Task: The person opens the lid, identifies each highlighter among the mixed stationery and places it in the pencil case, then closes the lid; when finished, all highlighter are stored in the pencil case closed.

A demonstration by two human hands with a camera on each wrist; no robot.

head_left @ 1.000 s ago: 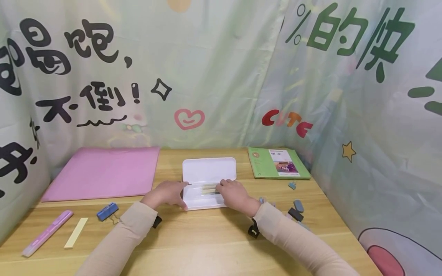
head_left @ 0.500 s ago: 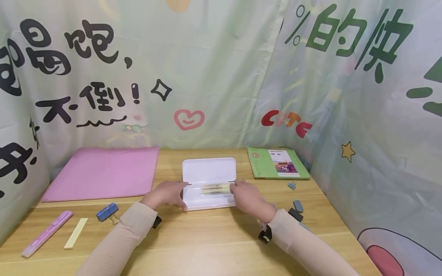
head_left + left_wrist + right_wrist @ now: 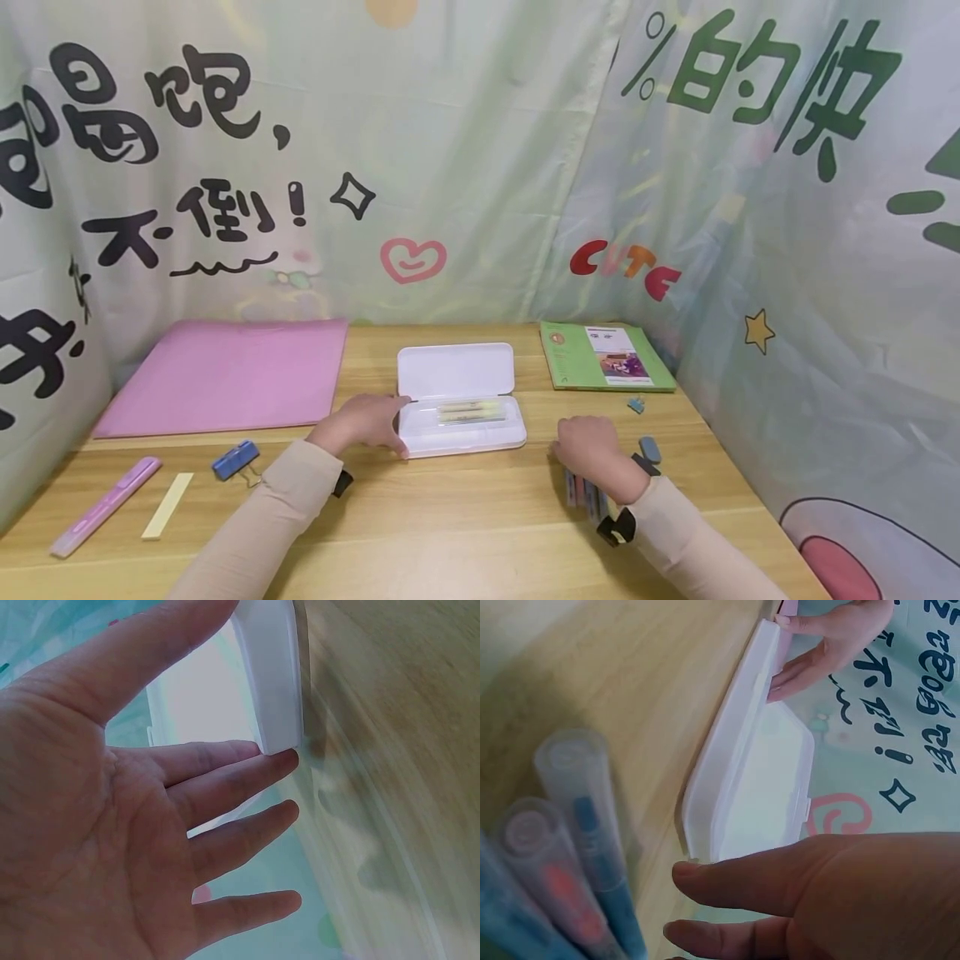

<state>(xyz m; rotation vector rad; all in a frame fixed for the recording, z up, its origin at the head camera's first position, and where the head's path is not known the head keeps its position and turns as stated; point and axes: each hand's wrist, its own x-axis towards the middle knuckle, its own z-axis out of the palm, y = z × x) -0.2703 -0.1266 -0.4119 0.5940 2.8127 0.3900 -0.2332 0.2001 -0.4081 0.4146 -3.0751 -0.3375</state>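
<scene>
A white pencil case [image 3: 427, 437] lies open on the table, its lid [image 3: 456, 371] tilted back. Several slim pale-yellow sticks [image 3: 471, 411], perhaps pens, lie inside. My left hand [image 3: 369, 421] touches the case's left end; in the left wrist view its fingers [image 3: 240, 791] are straight against the end wall. Apart from the case, to its right, my right hand [image 3: 596, 450] holds nothing, over several markers [image 3: 581, 490] that it partly hides. The right wrist view shows clear-capped blue and pink markers [image 3: 589, 817] beside that hand, thumb and a finger extended.
A pink folder [image 3: 225, 379] lies back left, a green booklet [image 3: 573, 358] back right. Blue binder clip [image 3: 235, 460], pink pen-shaped cutter [image 3: 107, 507] and cream strip [image 3: 167, 507] sit front left. A small clip [image 3: 636, 405] and grey-blue eraser-like block [image 3: 649, 450] are at right.
My right hand has left the yellowish sticks in the case and moved right and toward me, to above the markers. My left hand has stayed at the case's left end.
</scene>
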